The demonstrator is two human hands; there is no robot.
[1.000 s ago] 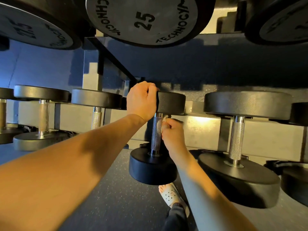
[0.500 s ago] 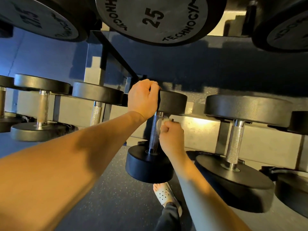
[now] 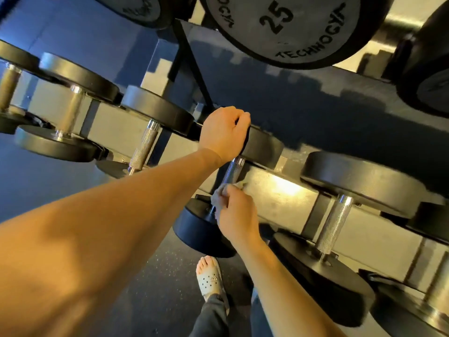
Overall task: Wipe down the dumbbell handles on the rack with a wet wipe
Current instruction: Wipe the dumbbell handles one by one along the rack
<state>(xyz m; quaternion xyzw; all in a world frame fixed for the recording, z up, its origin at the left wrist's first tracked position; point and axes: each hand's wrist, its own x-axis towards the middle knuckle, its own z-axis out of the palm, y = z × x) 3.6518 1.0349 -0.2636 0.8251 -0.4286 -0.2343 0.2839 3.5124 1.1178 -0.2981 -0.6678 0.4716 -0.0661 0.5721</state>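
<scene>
**Wipe on the middle dumbbell's handle**

I see the knurled handle of the centre dumbbell, which sits tilted on the rack. My right hand pinches the wet wipe around the handle's lower part. The wipe is blurred and seems bunched. My left hand curls over the far head. A neighbouring dumbbell sits to the right, and a sandalled foot stands on the floor.

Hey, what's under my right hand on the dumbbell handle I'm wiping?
A crumpled wet wipe, pinched by the right hand against the lower part of the knurled handle. The handle's upper part shows bare; the stretch beneath wipe and hand is covered.
</scene>
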